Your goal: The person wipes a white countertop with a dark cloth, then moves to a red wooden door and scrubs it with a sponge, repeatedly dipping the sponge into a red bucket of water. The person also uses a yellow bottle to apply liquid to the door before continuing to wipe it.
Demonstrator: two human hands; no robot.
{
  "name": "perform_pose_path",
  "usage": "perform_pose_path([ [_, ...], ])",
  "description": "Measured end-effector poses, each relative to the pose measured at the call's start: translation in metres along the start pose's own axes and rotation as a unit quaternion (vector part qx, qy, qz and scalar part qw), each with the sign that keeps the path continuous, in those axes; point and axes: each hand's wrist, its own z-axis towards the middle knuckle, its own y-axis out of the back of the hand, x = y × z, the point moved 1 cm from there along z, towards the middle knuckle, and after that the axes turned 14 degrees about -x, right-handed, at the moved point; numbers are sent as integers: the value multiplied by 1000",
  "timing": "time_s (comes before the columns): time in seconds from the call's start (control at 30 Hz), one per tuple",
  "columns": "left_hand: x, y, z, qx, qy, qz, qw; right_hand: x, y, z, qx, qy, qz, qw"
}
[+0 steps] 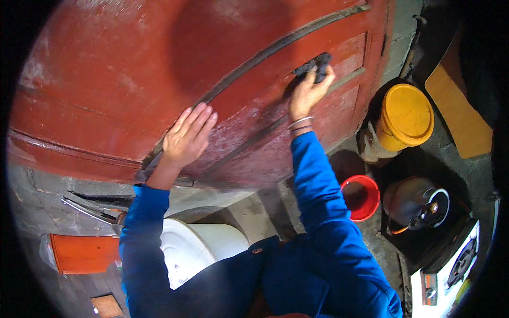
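Note:
My right hand (309, 93) holds a dark, crumpled cloth (318, 65) against the front of a red-painted wooden cabinet (254, 103). Bracelets circle that wrist. Nothing shows in my left hand (189, 135); it lies flat, fingers extended and close together, by the worn dark edge (238, 71) between the cabinet's broad red surface and its panelled front. Pale, whitish smears mark the red paint between and below my hands. Blue sleeves cover both forearms.
At right stand a lidded yellow bucket (408, 113), a red basin (373, 198), a gas cylinder (411, 200) and a gas stove (441, 274). A white lidded bucket (226, 238) is close below my left arm. An orange object (85, 253) lies at lower left.

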Motion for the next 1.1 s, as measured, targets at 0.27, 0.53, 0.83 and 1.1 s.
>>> perform_pose_path([
  [0.27, 4, -9, 1, -79, -19, -88, 993, 61, 69, -317, 235, -22, -49, 970],
  [0.53, 12, -9, -16, -102, -29, -92, 990, 25, 83, -270, 261, 167, -44, 950],
  [0.83, 13, -21, -15, -156, -44, -95, 982, 45, 35, -254, 22, 61, 23, 998],
  [1.1, 3, -12, -10, -139, -42, -94, 985, 40, 101, -345, 485, 230, 3, 844],
])
